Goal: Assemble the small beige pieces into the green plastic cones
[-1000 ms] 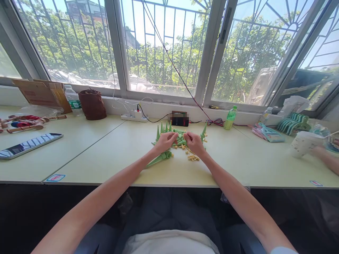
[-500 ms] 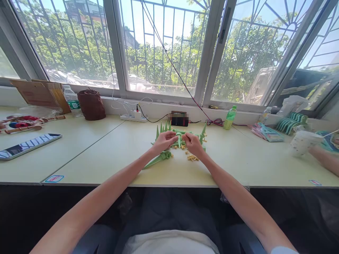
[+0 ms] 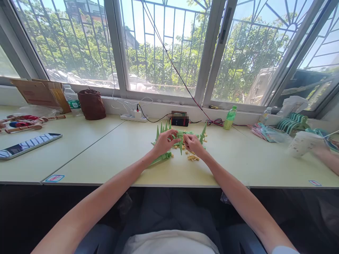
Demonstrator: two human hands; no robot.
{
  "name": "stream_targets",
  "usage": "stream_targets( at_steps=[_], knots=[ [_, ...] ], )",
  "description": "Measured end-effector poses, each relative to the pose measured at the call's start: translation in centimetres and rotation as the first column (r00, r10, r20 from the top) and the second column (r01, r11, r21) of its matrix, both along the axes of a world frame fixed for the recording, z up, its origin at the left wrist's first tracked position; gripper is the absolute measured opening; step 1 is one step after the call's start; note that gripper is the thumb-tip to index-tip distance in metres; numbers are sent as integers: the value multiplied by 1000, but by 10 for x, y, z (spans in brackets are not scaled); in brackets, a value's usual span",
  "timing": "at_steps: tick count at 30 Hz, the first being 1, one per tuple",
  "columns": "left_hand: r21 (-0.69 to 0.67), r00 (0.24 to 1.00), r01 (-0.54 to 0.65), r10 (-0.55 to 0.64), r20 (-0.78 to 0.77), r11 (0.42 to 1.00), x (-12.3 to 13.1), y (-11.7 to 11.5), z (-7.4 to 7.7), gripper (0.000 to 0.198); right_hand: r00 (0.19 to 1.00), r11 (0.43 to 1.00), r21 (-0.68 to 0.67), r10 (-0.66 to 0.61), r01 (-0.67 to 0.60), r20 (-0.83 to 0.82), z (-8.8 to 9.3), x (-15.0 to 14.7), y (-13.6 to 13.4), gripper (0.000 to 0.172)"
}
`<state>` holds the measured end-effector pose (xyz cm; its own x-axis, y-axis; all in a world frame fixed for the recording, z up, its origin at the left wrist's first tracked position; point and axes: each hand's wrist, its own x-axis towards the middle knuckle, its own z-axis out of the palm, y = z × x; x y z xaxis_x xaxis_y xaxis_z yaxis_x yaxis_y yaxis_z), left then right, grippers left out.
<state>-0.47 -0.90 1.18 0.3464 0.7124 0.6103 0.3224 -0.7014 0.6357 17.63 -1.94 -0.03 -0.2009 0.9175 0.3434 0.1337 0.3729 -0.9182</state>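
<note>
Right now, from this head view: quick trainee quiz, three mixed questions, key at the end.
1. True or false: the tapered pale-green plastic-looking piece between the left hand and right hand points upward in the picture.
2. Which hand is nearer the front heap of short yellow pegs?
3. The brown cylindrical bag is: A) left of, B) right of, C) on top of the white rectangular power strip?

Key: 1 false, downward; 2 right; 3 A.

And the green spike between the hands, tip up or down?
Down: the green spike has its narrow end below its wide collar, between left hand and right hand. Tilt unclear.
</note>
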Motion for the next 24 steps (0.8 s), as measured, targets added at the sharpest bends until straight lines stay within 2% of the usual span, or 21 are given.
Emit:
stream_targets(
  at_steps=[6, 12, 18, 24],
  knots=[
    [-125, 992, 70, -56, 113, 990, 2, 6, -2, 40, 997, 996, 79, -43, 38, 66, -1, -2, -1, 50],
    [-316, 962, 225, -159, 222, 922, 2, 7, -2, 45, 987, 983, 176, -80, 55, 139, -3, -2, 1, 49],
    [-375, 955, 250, -163, 247, 893, 1, 10, -5, 46, 985, 981, 195, -57, 24, 164, -3, 0, 0, 48],
    [-449, 948, 271, -156, 278, 851, 0, 5, -1, 46, 969, 965, 261, -90, 28, 231, -1, 0, -2, 45]
  ],
)
